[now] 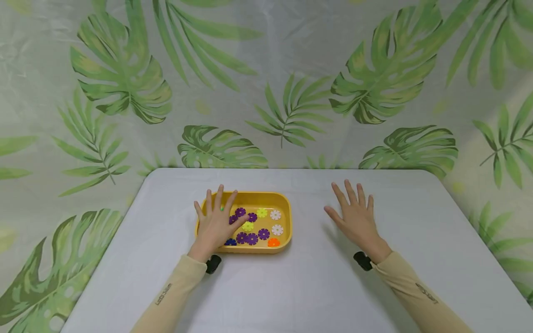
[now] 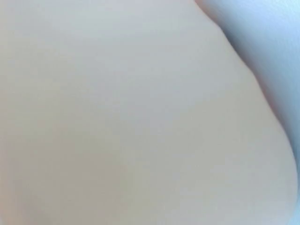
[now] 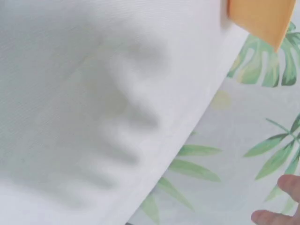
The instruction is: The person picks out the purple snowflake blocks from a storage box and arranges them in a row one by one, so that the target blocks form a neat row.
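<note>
A yellow tray (image 1: pixel 258 249) with raised walls stands left of the table's middle. Inside lie several notched plastic discs: purple discs (image 1: pixel 263 234), white discs (image 1: pixel 277 230), lime discs (image 1: pixel 262 212), an orange disc (image 1: pixel 273 242) and a dark blue disc (image 1: pixel 231 242). Spread over the tray's left part, my left hand (image 1: pixel 214 227) hides some of its contents; whether it touches anything I cannot tell. My right hand (image 1: pixel 357 221) hovers with fingers spread above the table to the right, holding nothing. Blurred skin fills most of the left wrist view.
A white-covered table (image 1: pixel 291 296) spans the front, with rounded far corners. Behind it hangs a leaf-patterned cloth (image 1: pixel 291 55). Black wrist cameras (image 1: pixel 213 264) sit under both wrists. In the right wrist view, the tray's wall (image 3: pixel 262 18) shows at the top right.
</note>
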`<control>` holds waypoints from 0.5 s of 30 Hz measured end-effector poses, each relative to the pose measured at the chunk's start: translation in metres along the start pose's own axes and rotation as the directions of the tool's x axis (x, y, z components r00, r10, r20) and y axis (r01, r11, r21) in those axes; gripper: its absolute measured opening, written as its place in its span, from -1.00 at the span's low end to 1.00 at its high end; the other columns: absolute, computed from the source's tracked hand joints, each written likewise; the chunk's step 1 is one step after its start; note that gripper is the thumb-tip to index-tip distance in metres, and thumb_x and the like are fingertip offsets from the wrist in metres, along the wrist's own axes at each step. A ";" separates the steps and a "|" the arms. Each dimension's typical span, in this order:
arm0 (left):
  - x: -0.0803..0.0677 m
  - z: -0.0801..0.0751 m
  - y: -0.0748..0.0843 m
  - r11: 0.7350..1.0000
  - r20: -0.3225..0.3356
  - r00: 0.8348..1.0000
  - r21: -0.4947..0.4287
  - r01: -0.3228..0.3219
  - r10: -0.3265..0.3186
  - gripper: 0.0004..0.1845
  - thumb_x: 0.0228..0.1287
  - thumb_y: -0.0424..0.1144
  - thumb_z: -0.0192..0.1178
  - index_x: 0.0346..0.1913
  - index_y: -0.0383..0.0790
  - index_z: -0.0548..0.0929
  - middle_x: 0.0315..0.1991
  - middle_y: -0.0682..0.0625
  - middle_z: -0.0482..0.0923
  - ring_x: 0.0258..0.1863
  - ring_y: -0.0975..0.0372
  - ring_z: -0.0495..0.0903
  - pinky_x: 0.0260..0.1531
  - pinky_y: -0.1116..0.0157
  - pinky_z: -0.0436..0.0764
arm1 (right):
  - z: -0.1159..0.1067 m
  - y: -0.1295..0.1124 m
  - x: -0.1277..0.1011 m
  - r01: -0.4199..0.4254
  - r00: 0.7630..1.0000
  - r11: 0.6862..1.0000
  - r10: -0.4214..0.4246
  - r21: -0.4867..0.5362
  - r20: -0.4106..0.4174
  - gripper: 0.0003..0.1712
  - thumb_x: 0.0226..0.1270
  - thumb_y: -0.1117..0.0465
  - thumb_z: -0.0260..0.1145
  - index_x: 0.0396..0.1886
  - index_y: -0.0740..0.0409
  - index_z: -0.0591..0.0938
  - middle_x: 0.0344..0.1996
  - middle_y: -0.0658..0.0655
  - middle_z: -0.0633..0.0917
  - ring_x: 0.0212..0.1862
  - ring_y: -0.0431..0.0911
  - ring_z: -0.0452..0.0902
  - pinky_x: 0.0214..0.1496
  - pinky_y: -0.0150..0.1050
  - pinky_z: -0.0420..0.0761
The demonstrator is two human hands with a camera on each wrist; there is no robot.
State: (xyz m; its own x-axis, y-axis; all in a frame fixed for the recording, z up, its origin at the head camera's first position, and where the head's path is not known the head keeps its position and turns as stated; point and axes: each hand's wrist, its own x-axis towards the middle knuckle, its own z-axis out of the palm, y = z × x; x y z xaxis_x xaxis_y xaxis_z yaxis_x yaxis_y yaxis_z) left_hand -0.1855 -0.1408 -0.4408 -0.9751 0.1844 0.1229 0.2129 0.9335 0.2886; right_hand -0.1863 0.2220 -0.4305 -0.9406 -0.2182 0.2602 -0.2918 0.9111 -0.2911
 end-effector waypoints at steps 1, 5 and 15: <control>-0.001 -0.001 0.000 1.000 -0.012 1.000 -0.012 -0.004 0.004 -0.16 0.30 0.32 -0.05 0.52 0.01 0.04 0.51 -0.20 -0.33 0.43 -0.23 -0.40 0.20 -0.36 -0.47 | 0.000 -0.002 0.002 0.013 1.000 1.000 -0.013 0.009 -0.001 -0.18 0.42 -0.20 0.05 0.52 0.07 0.08 0.45 0.37 0.01 0.44 0.34 -0.30 0.29 0.45 -0.22; -0.003 -0.008 -0.005 0.994 -0.091 0.996 -0.106 -0.033 0.023 -0.23 0.34 0.23 0.02 0.50 0.02 0.10 0.52 -0.17 -0.25 0.44 -0.18 -0.35 0.25 -0.31 -0.43 | 0.001 -0.015 0.012 0.094 0.995 0.991 -0.092 0.093 -0.023 -0.21 0.43 -0.10 0.12 0.49 0.16 0.14 0.44 0.36 0.08 0.44 0.32 -0.18 0.34 0.36 -0.11; -0.008 -0.026 -0.037 0.783 -0.250 0.963 -0.617 -0.082 -0.096 -0.48 0.47 -0.06 -0.01 0.40 -0.14 0.31 0.44 -0.15 0.10 0.42 -0.04 0.03 0.33 -0.16 0.04 | 0.022 -0.073 0.030 0.183 0.975 0.806 -0.223 0.563 0.003 -0.48 0.43 0.22 0.18 0.32 0.29 0.37 0.22 0.30 0.46 0.18 0.15 0.42 0.18 0.04 0.48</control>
State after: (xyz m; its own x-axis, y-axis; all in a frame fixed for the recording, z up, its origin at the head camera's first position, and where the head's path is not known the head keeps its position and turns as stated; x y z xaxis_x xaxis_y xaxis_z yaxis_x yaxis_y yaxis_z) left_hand -0.1843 -0.1853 -0.4277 -0.9446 0.0106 0.3281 0.2842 0.5263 0.8014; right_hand -0.1971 0.1415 -0.4221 -0.8523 -0.4170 0.3157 -0.5047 0.4973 -0.7056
